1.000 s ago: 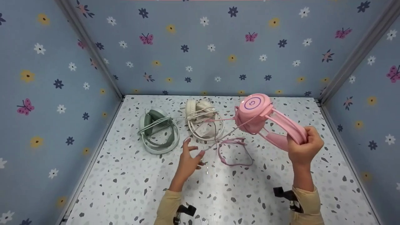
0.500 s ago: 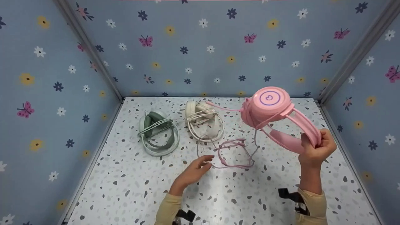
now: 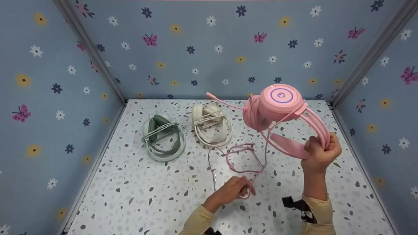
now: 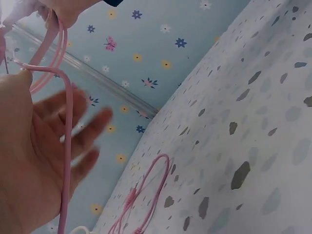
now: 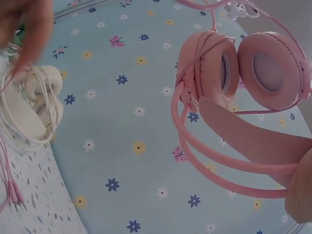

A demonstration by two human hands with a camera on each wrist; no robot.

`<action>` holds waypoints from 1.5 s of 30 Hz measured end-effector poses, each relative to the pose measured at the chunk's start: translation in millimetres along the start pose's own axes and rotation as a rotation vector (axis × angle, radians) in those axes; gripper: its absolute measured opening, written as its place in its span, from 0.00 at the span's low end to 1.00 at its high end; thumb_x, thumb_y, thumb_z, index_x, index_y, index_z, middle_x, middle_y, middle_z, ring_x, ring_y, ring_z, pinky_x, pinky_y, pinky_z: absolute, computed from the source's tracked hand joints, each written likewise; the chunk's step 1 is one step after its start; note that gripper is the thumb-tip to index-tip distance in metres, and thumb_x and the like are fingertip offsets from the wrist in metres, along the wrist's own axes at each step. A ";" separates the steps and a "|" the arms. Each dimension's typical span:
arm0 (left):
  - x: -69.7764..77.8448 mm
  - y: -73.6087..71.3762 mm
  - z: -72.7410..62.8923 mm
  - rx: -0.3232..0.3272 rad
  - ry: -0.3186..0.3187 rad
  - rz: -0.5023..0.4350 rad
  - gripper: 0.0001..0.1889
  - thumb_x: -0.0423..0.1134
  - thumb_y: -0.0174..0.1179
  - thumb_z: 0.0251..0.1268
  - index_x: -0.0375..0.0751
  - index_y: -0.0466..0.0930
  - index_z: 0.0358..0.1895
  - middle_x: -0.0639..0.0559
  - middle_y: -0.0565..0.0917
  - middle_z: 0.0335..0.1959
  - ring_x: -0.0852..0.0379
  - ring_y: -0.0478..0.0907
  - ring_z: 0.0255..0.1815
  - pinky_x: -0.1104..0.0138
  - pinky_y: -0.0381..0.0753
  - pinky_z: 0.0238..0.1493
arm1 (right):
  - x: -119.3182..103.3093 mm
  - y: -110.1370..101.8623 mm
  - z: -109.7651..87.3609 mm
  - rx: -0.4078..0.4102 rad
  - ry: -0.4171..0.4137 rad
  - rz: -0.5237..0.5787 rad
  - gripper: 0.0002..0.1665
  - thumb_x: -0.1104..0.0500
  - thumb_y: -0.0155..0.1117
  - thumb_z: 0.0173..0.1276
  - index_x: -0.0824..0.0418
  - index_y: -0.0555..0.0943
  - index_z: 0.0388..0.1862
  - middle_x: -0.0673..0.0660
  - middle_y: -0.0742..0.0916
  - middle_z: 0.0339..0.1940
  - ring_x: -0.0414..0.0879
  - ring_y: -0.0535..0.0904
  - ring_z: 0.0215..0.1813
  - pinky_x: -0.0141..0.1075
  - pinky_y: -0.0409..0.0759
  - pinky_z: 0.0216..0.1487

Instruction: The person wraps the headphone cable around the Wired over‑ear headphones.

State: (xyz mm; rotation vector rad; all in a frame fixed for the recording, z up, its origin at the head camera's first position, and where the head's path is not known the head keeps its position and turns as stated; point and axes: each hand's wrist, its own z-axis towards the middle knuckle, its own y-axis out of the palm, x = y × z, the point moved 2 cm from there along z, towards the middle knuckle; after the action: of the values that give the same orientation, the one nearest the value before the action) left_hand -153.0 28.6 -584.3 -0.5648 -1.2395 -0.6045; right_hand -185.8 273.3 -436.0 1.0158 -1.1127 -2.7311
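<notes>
My right hand (image 3: 317,157) grips the headband of a pink headset (image 3: 280,106), held up above the table with its ear cups toward the back. Its thin microphone boom (image 3: 225,103) sticks out to the left. Pink cable (image 3: 266,153) hangs from the headset, and part of it is wound around the far ear cup. Below, my left hand (image 3: 232,188) is beside a loop of that cable. In the left wrist view the cable (image 4: 68,126) passes over the thumb and across the palm, while the other fingers (image 4: 87,134) are spread and loosely bent.
White headphones (image 3: 197,115) lie at the table's back middle, their cord wrapped around them. To their left are green headphones (image 3: 149,129), also wrapped. A bundled stretch of pink cable with plugs (image 3: 243,148) lies on the speckled table (image 3: 137,202). Flowered walls (image 3: 209,58) enclose three sides.
My left hand has moved right and toward the front, to the hanging cable. The pink headset first rose rightward, then shifted slightly left, its microphone boom swinging up off the white headphones.
</notes>
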 end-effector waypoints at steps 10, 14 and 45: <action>1.4 -25.2 -33.6 -0.031 -0.061 -0.172 0.19 0.40 0.42 0.80 0.28 0.78 0.49 0.55 0.76 0.26 0.63 0.69 0.23 0.70 0.66 0.25 | 1.9 -6.6 14.2 0.014 0.109 0.133 0.13 0.80 0.50 0.52 0.69 0.59 0.20 0.55 0.60 0.11 0.44 0.49 0.11 0.33 0.50 0.13; -9.9 -34.1 -39.4 0.025 0.000 -0.190 0.23 0.41 0.42 0.80 0.21 0.79 0.40 0.56 0.63 0.13 0.62 0.53 0.13 0.69 0.58 0.17 | 5.3 -11.2 20.4 -0.036 0.170 0.154 0.12 0.79 0.51 0.54 0.71 0.61 0.21 0.56 0.60 0.11 0.45 0.50 0.11 0.33 0.51 0.13; 20.9 -142.2 4.9 0.368 -0.346 1.016 0.27 0.67 0.51 0.65 0.50 0.68 0.17 0.59 0.63 0.12 0.61 0.59 0.14 0.64 0.62 0.19 | 28.5 -6.5 21.3 -1.172 0.753 0.642 0.16 0.84 0.36 0.52 0.64 0.58 0.26 0.53 0.62 0.17 0.41 0.53 0.15 0.32 0.50 0.13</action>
State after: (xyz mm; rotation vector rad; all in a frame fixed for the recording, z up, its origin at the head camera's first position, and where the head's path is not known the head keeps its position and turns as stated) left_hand -250.6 -72.3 -553.4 -0.9005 -1.1569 0.5835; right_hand -219.1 284.2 -444.8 0.9986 0.2750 -1.6653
